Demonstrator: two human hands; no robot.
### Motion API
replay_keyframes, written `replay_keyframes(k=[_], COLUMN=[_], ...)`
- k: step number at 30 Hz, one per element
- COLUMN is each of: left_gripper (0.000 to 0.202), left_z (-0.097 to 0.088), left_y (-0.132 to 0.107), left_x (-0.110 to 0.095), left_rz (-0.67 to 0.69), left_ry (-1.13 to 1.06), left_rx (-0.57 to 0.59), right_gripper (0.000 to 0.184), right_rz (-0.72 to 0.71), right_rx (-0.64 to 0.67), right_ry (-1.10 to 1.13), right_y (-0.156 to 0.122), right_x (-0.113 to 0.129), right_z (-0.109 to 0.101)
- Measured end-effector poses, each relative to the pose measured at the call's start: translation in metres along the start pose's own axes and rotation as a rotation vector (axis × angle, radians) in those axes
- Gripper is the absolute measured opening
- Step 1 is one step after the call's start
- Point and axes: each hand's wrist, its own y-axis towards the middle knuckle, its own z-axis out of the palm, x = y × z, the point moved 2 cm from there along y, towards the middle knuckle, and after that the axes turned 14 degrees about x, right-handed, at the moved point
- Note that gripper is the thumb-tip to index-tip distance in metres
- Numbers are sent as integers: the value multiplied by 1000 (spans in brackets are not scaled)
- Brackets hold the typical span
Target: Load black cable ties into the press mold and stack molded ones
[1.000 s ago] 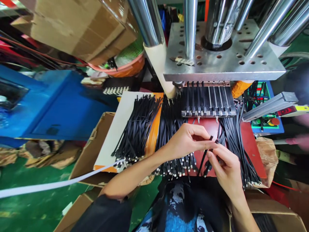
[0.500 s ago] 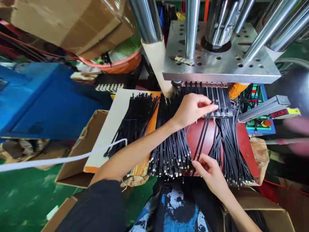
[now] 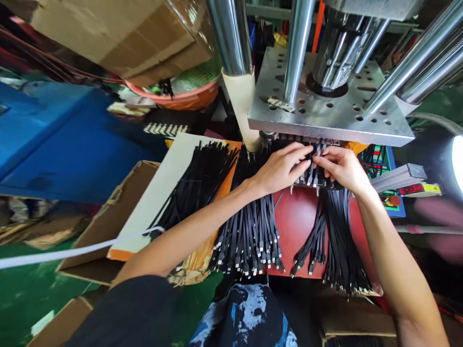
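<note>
Both my hands reach under the steel press plate [image 3: 325,118] to the slotted fixture [image 3: 311,179] holding black flat cables. My left hand [image 3: 280,166] lies on the fixture's left part, fingers pressed together on a cable end. My right hand [image 3: 342,166] meets it from the right, fingertips pinching the same cables [image 3: 315,161]. Below the fixture, loaded cables [image 3: 336,241] hang down over the red table [image 3: 296,221]. A thick pile of loose black cables [image 3: 253,236] lies under my left forearm.
A second bundle of cables [image 3: 195,185] rests on a white and orange board [image 3: 159,202] over an open carton [image 3: 108,226]. Chrome press columns [image 3: 231,38] rise above. A control panel [image 3: 388,200] sits right, a blue machine [image 3: 61,144] left, a lamp [image 3: 456,164] far right.
My right hand rose from the cables' lower ends up to the fixture, meeting my left hand there. The two cables held before now hang with the others from the fixture.
</note>
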Motion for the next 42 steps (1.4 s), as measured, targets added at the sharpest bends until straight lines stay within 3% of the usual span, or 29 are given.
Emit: replay_keyframes(k=[2,5,8,11,15,19,24,26,30,39,42], left_gripper=[31,29,29,31,50,50,64,70,64,43,40], left_z=[2,8,12,16,21,28,30,27,19,11,3], left_y=[-16,-25,-22,-18,-21,-28,-27,-17,17,78,76], left_x=[-6,-11,-18,-28,-42,-52,-60,-55,-30,22,22], left_rz=[200,286,240,166,98,-24,-88,-138,-244,-255,-206], left_ry=[157,397,562,644,649,668,578,514,440,403,381], left_rx=[128,216,242,272,287,284,314,297,295,246,273], right_gripper=[46,44,38,33,41,42,52,57,57,43,42], right_rz=[11,33,23,-26,-19,-17,79,156,247,223,224], right_rx=[28,-36,-145,-145,-170,-323,-140,-132,-126,-166,-164], right_ry=[-68,-178,-221,-154,-179,-554,-1082,-1173,-1183,-1117,-1085], right_y=[10,10,5,4,6,-18,-51,-42,3,56,61], right_x=[-3,-3,-4,-9,-12,-3,1,2,7,6,9], right_z=[0,2,3,2,2,9,26,26,16,-6,-13])
